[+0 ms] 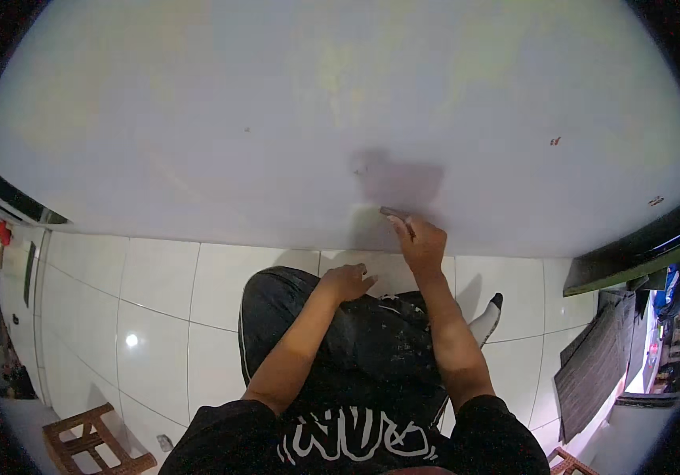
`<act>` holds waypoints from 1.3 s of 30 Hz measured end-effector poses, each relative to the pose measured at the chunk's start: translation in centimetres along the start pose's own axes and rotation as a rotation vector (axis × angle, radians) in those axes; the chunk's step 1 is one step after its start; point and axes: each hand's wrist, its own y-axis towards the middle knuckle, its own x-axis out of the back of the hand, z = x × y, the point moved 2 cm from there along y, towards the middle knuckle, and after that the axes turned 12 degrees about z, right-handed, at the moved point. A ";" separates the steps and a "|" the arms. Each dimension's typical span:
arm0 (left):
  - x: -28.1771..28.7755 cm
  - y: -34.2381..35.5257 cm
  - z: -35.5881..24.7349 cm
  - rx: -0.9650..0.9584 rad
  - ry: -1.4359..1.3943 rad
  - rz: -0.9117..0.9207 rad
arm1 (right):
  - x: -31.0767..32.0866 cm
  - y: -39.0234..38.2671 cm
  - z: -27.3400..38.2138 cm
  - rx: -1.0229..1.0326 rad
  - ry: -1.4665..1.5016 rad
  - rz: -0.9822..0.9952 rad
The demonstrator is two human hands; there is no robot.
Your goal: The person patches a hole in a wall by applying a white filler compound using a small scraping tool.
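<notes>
My right hand [421,242] is raised against the low part of a pale wall [292,119] and grips a small flat dark tool [394,212], its edge pressed to the wall surface. A shadow of the hand falls on the wall just above it. My left hand [348,281] rests on my raised knee, fingers loosely curled with nothing in them. I am crouched in dark, paint-speckled trousers [356,340], and one foot in a white sock [489,315] shows to the right.
White glossy floor tiles [150,293] spread below the wall. A white door with a red object [5,233] stands at far left. A wooden stool [90,443] sits at bottom left. A dark ribbed mat [593,364] and clutter lie at right.
</notes>
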 end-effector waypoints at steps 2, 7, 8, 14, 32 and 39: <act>0.7 -0.4 0.1 0.019 -0.008 0.041 | 0.0 0.1 0.1 -0.003 0.044 -0.002; 0.2 -0.2 -0.2 0.010 -0.027 0.062 | -2.0 -0.7 -0.7 -0.064 0.002 0.056; 0.4 -0.4 -0.2 0.010 -0.009 0.054 | -1.9 -0.6 -0.9 -0.062 0.003 0.048; 0.2 -0.6 -0.5 0.005 -0.025 0.049 | -1.3 -0.5 -1.0 -0.059 -0.177 0.123; -0.4 0.0 -0.2 -0.018 0.051 -0.003 | -1.7 -1.0 -1.2 -0.017 -0.037 0.050; -0.3 -0.4 -0.9 0.003 0.045 0.020 | -1.0 -0.7 -1.0 -0.075 0.131 -0.023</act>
